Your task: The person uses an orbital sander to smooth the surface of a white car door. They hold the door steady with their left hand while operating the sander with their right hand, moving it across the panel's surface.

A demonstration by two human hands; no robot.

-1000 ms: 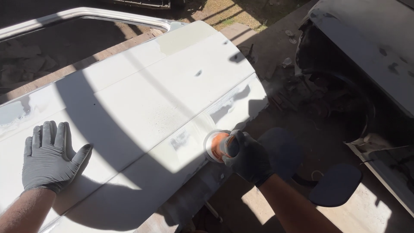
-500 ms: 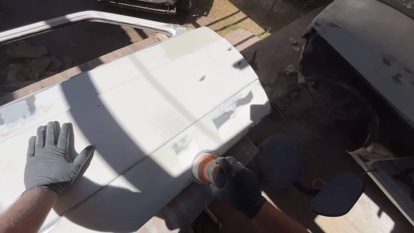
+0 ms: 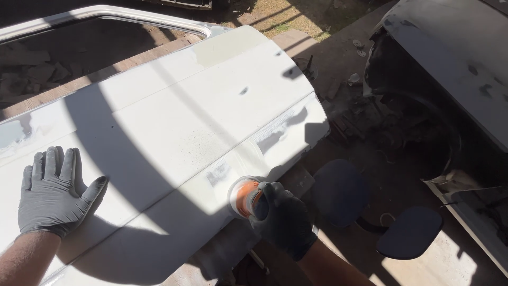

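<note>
Gloves are covering both hands. I am pressing the left hand [image 3: 51, 193] flat, fingers spread, on the panel [image 3: 174, 122] near its left edge; the right hand [image 3: 280, 220] is clamping an orange disc [image 3: 244, 197] at its lower edge.

– Any room on the panel [image 3: 174, 122]?
– Plenty: between my hands it lies bare up to its far edge.
– Past its right edge?
– The chair [image 3: 341, 193] stands near; car body [image 3: 450, 63] beyond.
</note>
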